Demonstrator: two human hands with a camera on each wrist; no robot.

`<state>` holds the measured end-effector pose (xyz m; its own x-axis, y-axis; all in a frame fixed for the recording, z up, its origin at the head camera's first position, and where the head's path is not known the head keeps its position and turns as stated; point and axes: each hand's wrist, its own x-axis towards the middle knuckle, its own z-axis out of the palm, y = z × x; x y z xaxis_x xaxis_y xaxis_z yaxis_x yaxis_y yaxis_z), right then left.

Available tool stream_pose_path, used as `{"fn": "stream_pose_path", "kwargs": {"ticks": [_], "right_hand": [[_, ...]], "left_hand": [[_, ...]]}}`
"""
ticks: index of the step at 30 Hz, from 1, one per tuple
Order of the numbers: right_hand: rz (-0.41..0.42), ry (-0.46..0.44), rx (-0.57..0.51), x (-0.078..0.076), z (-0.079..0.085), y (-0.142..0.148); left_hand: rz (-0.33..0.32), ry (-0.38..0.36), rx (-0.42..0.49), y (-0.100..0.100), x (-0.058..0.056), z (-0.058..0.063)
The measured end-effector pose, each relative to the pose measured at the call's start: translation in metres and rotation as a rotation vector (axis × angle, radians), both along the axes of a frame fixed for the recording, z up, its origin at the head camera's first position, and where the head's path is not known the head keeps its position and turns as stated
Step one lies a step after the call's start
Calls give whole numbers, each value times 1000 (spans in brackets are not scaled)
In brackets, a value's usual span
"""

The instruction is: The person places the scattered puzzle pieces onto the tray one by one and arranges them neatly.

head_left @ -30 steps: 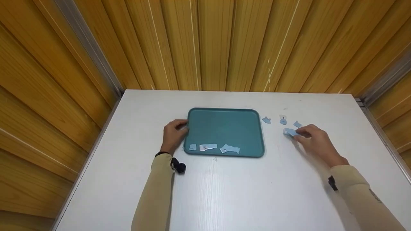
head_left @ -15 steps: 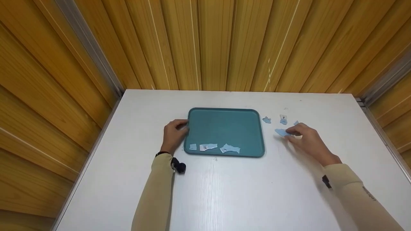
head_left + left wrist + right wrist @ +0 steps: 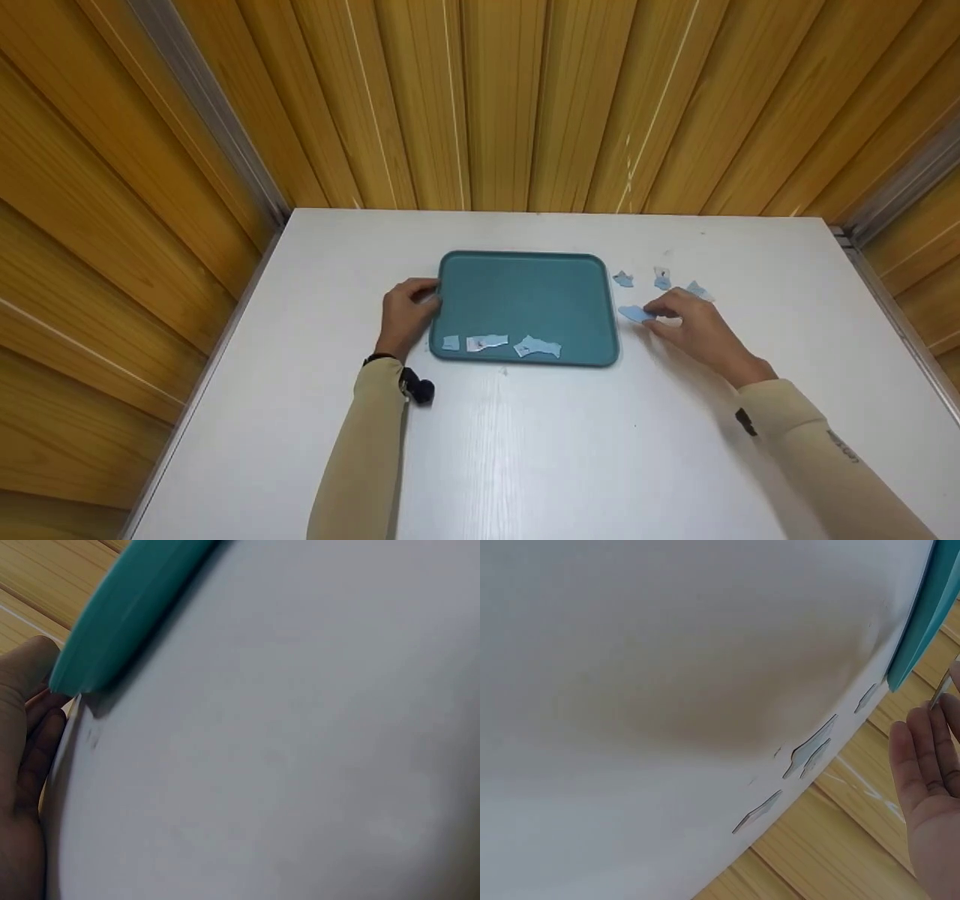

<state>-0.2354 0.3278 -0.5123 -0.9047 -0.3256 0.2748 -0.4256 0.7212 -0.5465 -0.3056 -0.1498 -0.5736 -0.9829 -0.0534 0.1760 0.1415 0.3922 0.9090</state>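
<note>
In the head view my right hand (image 3: 697,326) pinches a torn piece of light-blue paper (image 3: 635,313) between thumb and fingers, just off the tray's right edge. The right wrist view shows that hand (image 3: 934,780) at the far right, with only a thin edge of the paper (image 3: 941,688) visible. My left hand (image 3: 406,315) grips the left rim of a teal tray (image 3: 525,300). Along the tray's near side lie a small blue paper piece (image 3: 451,343), a longer white-and-blue piece (image 3: 487,343) and a jagged blue piece (image 3: 538,346).
On the white table (image 3: 570,450), right of the tray, lie more torn scraps: a blue one (image 3: 623,280), a white-and-blue one (image 3: 661,278) and another blue one (image 3: 699,290) behind the right hand. Yellow wood-patterned panels (image 3: 495,105) enclose the table's back and sides.
My right hand has moved left with the pinched paper piece, from among the scraps to beside the tray. The scrap behind that hand shows more fully. My left hand stays on the rim.
</note>
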Motion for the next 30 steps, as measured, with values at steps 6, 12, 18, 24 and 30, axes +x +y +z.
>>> {"fn": "stream_pose_path", "kwargs": {"ticks": [6,12,18,24,30], "right_hand": [[16,-52,9,1,0,-11],[35,-92,20,2,0,-21],[53,-83,14,5,0,-31],[104,-56,-1,6,-3,-38],[131,-102,18,7,-5,-46]], "left_hand": [[4,-16,-5,0,0,0],[0,-17,-15,0,-1,0],[-3,-19,-6,-1,-1,-1],[4,-14,-9,0,-1,-1],[14,-30,-8,1,0,0]]}}
